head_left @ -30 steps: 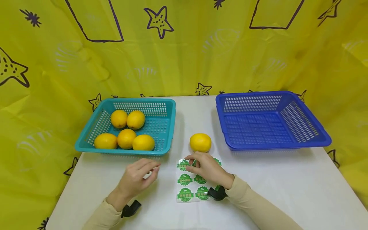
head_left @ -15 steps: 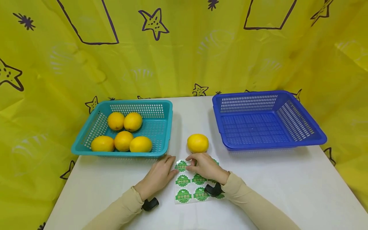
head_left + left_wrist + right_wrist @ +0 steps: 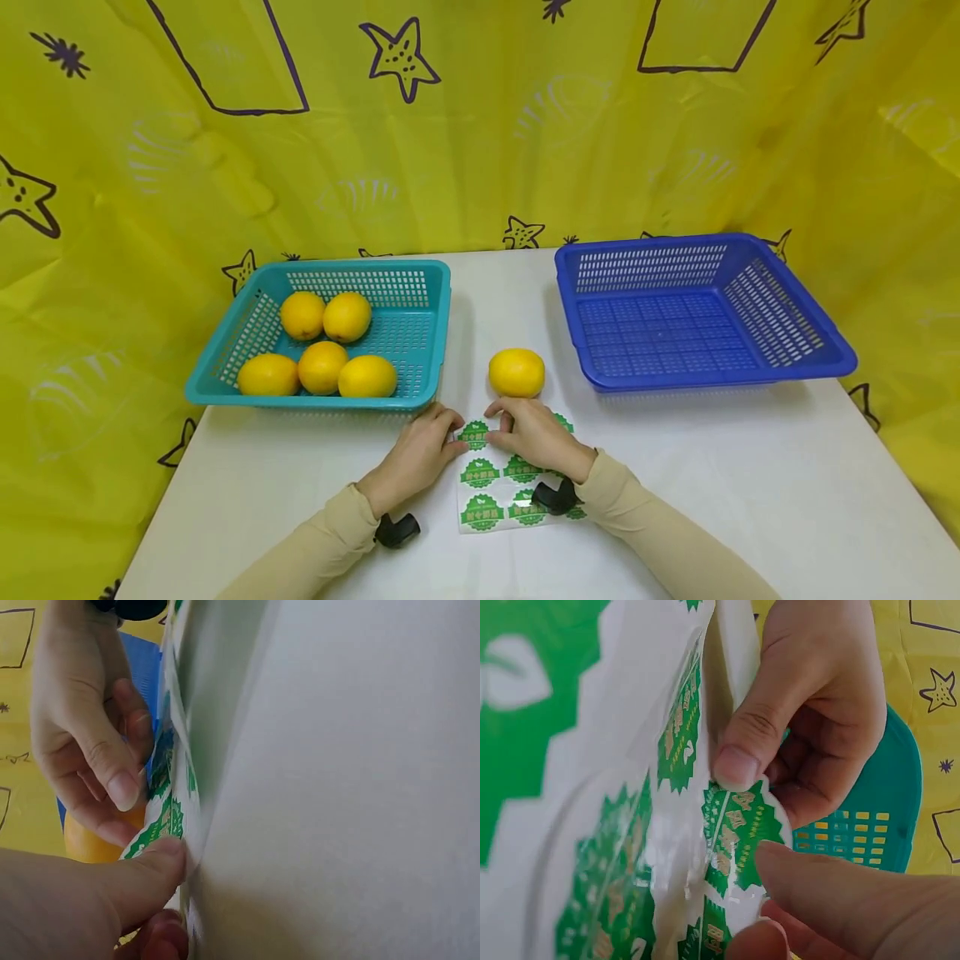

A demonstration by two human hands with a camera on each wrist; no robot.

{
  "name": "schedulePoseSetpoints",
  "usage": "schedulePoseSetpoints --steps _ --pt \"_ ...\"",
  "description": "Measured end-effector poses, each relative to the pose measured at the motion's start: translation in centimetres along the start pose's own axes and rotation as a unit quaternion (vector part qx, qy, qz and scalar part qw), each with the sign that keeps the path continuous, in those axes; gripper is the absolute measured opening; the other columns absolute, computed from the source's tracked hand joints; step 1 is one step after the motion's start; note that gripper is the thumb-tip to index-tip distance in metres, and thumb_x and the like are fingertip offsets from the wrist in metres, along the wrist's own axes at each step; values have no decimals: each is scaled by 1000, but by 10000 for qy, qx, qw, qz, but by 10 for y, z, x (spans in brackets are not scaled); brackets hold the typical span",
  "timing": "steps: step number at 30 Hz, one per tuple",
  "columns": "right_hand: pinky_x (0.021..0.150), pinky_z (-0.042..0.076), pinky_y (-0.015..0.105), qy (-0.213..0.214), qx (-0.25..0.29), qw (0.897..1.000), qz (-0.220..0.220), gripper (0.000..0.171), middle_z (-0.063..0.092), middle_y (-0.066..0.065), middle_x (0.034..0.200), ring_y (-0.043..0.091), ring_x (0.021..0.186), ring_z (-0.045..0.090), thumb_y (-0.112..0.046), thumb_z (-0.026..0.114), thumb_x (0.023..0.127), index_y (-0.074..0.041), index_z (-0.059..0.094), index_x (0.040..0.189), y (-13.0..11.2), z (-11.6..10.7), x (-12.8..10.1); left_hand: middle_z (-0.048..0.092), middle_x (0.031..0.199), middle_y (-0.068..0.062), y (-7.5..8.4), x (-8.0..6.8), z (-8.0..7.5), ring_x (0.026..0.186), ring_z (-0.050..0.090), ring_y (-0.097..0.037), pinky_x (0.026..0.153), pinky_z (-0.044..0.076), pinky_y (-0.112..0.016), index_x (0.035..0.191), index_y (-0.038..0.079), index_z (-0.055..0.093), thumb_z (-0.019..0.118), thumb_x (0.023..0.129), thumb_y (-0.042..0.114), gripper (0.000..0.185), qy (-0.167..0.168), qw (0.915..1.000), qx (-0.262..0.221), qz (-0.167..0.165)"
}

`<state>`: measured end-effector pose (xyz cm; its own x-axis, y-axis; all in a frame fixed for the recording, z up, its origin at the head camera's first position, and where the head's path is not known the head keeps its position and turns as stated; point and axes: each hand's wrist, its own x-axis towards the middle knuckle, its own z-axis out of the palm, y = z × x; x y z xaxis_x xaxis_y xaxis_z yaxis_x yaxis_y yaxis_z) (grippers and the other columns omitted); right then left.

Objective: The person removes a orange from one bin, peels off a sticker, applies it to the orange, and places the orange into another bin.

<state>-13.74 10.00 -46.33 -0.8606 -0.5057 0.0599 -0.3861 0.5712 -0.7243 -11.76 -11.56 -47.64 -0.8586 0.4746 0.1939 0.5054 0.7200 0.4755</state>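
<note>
On the left of the white table (image 3: 750, 500) stands a teal basket (image 3: 420, 275) holding five lemons (image 3: 322, 367), in front of a yellow curtain (image 3: 480, 125) printed with stars. Just in front of its near right corner, the left hand (image 3: 422, 450) rests on the table with its thumb pressed onto the left edge of a sticker sheet (image 3: 480, 500); the left wrist view shows that thumb holding the sheet's lifted corner, so this hand grips the sheet. The sheet lies flat at the centre near edge of the table, covered with round green stickers. The right hand (image 3: 536, 437) lies over the sheet's top right part, its thumb and forefinger pinching a green sticker (image 3: 739, 840) at the top row; the right wrist view shows that sticker partly peeled up from the backing. Just beyond both hands sits a single lemon (image 3: 517, 372) on the table, apart from the fingers. Farther right stands a blue basket (image 3: 825, 350).
</note>
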Motion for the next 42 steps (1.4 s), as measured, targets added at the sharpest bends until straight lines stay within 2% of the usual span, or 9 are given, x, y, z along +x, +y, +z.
schedulePoseSetpoints --steps 6,13,21,23,26,29,32,36,42 --pt "56 43 24 238 4 9997 -105 12 53 -9 69 6 60 47 -9 76 86 -7 67 95 -2 3 -3 60 82 5 0 -1 -2 69 55 -8 62 49 -24 100 5 63 75 88 14 19 -243 9935 -989 -506" --pt "62 47 25 136 52 9997 -173 9 56 -9 81 7 70 51 -12 73 90 -14 64 88 -5 1 -11 65 86 0 -3 -4 -7 68 62 -13 63 55 -28 114 -2 61 66 94 7 23 -846 9530 -2742 -972" --pt "56 43 25 -238 601 9969 -449 5 53 -9 77 8 64 48 -15 64 97 -14 60 95 1 -1 -19 67 92 -10 -11 -9 -10 77 64 -22 69 56 -31 126 -7 55 59 95 -5 31 -1193 9202 -3592 -1003" --pt "56 42 24 -245 761 9954 -520 5 52 -9 76 8 63 47 -16 63 98 -12 60 96 2 0 -20 67 89 -9 -10 -9 -10 76 64 -21 68 56 -30 122 -6 56 60 94 -5 29 -1122 9248 -3512 -939" --pt "56 43 24 -211 1006 9927 -626 8 54 -8 77 8 63 49 -17 61 98 -9 60 97 4 0 -20 67 87 -4 -9 -10 -9 75 63 -16 68 55 -28 116 -2 58 63 94 -2 23 -927 9439 -3055 -841" --pt "60 46 25 -98 1251 9898 -676 9 58 -5 82 11 68 53 -16 61 98 -8 60 97 4 -2 -21 63 87 2 -5 -12 -10 73 58 -10 67 52 -25 111 4 62 68 91 4 21 -663 9738 -2085 -623" --pt "64 48 27 132 1396 9881 -638 6 61 -3 84 13 73 55 -14 62 97 -8 61 97 6 -6 -23 58 91 1 1 -15 -12 70 51 -9 62 47 -24 108 10 66 72 89 8 20 -411 9935 -1004 -334" --pt "64 48 27 580 1324 9876 -606 4 61 -5 83 14 73 56 -11 66 94 -9 63 96 8 -14 -26 56 94 3 10 -16 -15 69 47 -8 59 44 -24 104 13 69 70 92 14 12 -154 9985 -514 -80" --pt "61 49 26 1142 1263 9840 -528 6 61 -6 81 12 68 55 -10 69 92 -11 64 94 10 -25 -29 61 86 11 25 3 -16 69 52 -7 61 48 -24 102 12 69 62 98 21 12 90 9875 -1574 53"
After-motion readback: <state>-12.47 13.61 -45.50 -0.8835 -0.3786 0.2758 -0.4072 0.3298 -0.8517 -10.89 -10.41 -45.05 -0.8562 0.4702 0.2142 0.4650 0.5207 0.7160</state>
